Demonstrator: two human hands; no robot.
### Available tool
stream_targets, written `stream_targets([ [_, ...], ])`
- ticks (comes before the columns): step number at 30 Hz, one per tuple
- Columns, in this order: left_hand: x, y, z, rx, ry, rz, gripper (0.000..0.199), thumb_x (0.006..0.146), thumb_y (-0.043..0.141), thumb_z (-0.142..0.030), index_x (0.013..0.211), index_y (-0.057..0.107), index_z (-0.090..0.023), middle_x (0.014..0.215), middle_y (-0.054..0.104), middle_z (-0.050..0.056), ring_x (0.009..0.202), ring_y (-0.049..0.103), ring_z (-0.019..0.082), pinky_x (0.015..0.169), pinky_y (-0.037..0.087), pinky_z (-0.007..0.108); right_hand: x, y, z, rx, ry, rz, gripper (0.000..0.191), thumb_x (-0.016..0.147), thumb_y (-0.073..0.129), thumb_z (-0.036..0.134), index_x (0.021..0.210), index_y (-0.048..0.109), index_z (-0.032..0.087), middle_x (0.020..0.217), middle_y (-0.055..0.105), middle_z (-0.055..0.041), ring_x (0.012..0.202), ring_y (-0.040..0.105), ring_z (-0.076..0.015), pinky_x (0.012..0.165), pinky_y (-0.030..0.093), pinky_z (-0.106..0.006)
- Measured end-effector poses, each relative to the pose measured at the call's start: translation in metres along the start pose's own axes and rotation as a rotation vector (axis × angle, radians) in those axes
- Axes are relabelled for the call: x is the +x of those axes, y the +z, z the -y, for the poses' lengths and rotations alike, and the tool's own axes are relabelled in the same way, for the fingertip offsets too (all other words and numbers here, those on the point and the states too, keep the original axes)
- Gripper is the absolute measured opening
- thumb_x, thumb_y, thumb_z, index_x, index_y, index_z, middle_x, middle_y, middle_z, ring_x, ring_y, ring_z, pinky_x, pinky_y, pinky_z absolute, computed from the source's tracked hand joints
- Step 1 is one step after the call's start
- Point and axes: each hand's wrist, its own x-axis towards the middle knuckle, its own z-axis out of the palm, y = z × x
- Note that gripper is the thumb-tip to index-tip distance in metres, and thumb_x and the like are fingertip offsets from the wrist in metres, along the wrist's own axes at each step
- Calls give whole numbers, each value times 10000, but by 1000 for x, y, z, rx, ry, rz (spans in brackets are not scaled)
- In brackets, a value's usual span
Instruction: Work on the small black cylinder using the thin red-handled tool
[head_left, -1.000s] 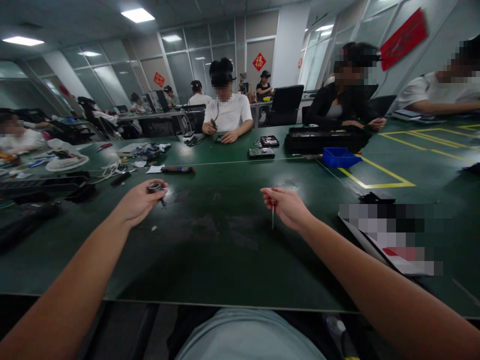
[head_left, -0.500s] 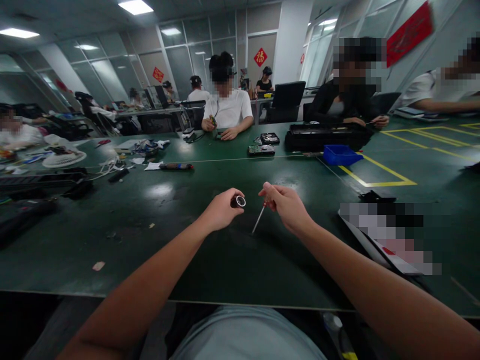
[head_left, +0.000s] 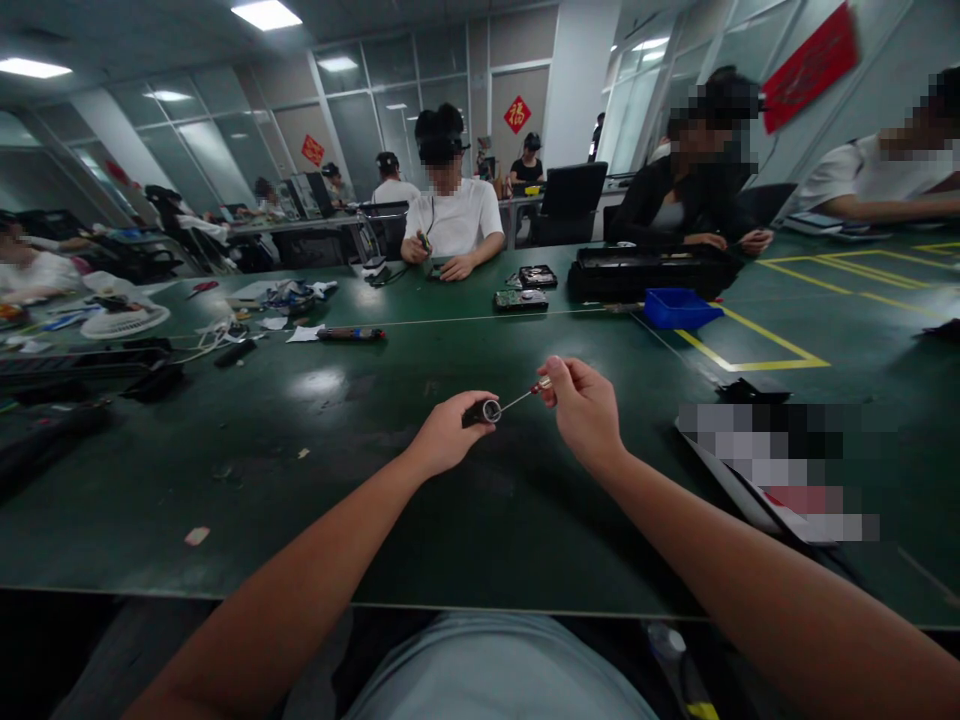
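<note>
Above the green tabletop, my left hand [head_left: 444, 432] is closed around a small black cylinder [head_left: 475, 412] with a pale ring at its end. That ringed end faces me and slightly right. My right hand [head_left: 586, 405] grips the handle of a screwdriver [head_left: 519, 401], whose thin metal shaft slants down to the left. Its tip is at the cylinder's ringed end; whether it is inside or only touching I cannot tell. My left fingers hide most of the cylinder's body.
Ahead lie hard drives [head_left: 521, 299], a blue tray [head_left: 681, 309] and a long black casing [head_left: 652, 272]. A dark pen-like tool [head_left: 352, 334] and a white fan part [head_left: 126, 318] are to the left. Co-workers sit across the table.
My right hand has swung the screwdriver from pointing down at the table to pointing left, its tip now at the cylinder's end. My left hand has shifted slightly right and down.
</note>
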Motion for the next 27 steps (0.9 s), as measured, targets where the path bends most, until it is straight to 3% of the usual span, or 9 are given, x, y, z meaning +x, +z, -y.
stream_targets([
  [27, -1, -3, 8, 38, 76, -19, 435, 847, 700, -193, 1272, 637, -258, 1247, 665, 40, 1175, 592, 225, 1060, 419, 407, -4, 0, 1, -129, -136, -42, 303, 939, 551, 461, 870, 677, 193, 696, 679, -15, 607, 611, -141, 586, 471, -286],
])
